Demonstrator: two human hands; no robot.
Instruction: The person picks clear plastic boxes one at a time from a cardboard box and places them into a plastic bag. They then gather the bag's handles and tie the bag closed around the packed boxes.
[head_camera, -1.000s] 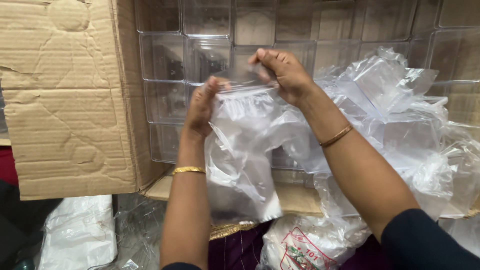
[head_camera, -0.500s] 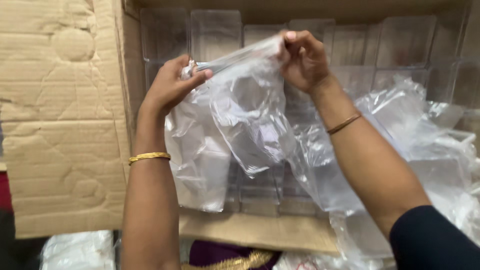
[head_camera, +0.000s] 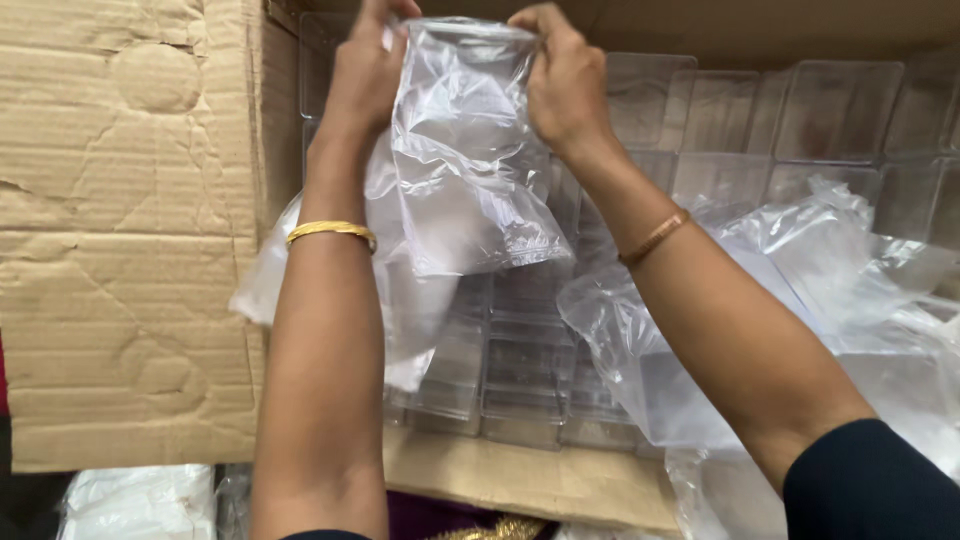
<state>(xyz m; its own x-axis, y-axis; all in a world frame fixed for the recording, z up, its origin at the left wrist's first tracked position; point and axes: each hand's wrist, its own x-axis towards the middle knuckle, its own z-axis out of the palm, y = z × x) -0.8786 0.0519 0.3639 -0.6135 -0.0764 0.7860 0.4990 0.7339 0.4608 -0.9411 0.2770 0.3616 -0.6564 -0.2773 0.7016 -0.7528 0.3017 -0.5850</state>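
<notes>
Both hands pinch the top edge of a clear plastic bag (head_camera: 470, 150), left hand (head_camera: 365, 75) and right hand (head_camera: 565, 85) at opposite corners. The bag hangs below the grip over stacked clear boxes (head_camera: 520, 370) in a cardboard carton (head_camera: 130, 240). Looks light, floppy, slippery; the rim seems best to hold.

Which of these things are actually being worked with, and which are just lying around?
In use:
left hand
right hand
clear plastic bag, pinched at its top by both

Lying about:
cardboard box flap
stacked clear containers
loose plastic wrap
white bag
</notes>
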